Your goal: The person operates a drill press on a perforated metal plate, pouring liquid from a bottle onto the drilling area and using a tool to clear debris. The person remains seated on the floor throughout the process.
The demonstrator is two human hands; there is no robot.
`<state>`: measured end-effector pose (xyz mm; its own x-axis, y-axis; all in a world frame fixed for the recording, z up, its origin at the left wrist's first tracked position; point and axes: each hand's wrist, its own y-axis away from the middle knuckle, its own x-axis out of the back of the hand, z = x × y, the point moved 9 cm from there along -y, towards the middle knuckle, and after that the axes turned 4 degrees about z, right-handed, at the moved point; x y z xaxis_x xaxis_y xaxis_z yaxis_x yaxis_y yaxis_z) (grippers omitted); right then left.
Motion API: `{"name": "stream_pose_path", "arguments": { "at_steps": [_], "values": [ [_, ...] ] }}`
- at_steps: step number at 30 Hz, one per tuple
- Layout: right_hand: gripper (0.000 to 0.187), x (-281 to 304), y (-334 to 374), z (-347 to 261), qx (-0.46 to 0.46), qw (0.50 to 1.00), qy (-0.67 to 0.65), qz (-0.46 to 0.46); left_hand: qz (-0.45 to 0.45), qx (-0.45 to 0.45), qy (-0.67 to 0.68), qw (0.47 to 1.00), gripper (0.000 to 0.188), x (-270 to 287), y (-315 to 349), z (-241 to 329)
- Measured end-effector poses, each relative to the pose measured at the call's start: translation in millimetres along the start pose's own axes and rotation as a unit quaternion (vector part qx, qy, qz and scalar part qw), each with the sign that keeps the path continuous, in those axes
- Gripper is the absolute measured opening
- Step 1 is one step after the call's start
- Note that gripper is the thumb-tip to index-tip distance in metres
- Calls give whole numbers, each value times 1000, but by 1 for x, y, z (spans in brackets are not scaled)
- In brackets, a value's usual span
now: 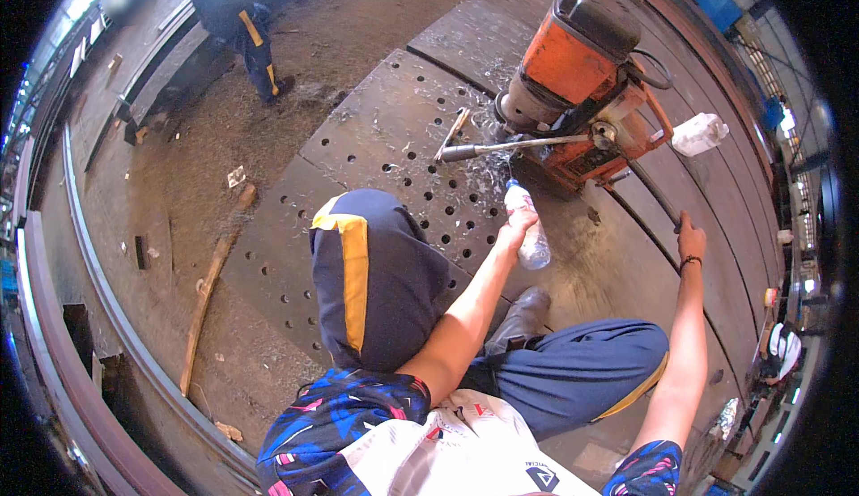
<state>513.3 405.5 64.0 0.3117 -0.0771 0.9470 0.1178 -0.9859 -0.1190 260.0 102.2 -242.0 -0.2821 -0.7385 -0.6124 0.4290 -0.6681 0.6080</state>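
Observation:
My left hand point(519, 225) is wrapped round a clear plastic bottle point(534, 251), its blue-capped end tilted up toward the drill's base. A thin stream seems to leave the cap. An orange portable drill press point(559, 62) with a black motor top stands on a steel plate point(358, 134) drilled with several rows of holes. Curly metal shavings point(483, 169) lie round its foot. One lever point(528, 144) with a black grip points left. On the right, my right hand point(690, 238) is closed on the end of another dark lever point(658, 196) of the drill.
A whitish plastic container point(700, 134) stands right of the drill. A co-worker point(237, 26) in dark clothes is at the far left. A wooden strip point(211, 286) lies on the dirt floor, left of the plate. Long steel beams point(98, 254) run along the left edge.

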Motion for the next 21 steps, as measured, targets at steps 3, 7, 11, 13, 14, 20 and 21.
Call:
{"name": "stream_pose_path", "arguments": {
  "at_steps": [3, 7, 11, 13, 14, 20, 21],
  "values": [
    [65, 1, 3, -9, 10, 1000, -16, -2, -9, -6, 18, 1000, 52, 1, -6, -1],
    [65, 5, 9, 4, -8, 1000, -10, 7, 33, 54, 7, 998, 43, -3, 11, -5],
    [66, 7, 7, -6, 2, 1000, -11, 6, 28, 63, 20, 997, 53, -2, 8, -3],
    [65, 8, 9, -5, -1, 1000, -10, 7, 29, 65, 13, 997, 58, -1, 9, -4],
    [65, 8, 10, -10, 1, 1000, -12, 7, 33, 55, 20, 998, 55, 1, 6, -2],
    [63, 10, 13, -9, 1, 1000, -11, 15, 40, 29, 32, 998, 48, -1, 9, 0],
    [63, 11, 13, -8, 1, 1000, -9, 16, 40, 33, 31, 998, 48, -1, 9, -1]
  ]
}}
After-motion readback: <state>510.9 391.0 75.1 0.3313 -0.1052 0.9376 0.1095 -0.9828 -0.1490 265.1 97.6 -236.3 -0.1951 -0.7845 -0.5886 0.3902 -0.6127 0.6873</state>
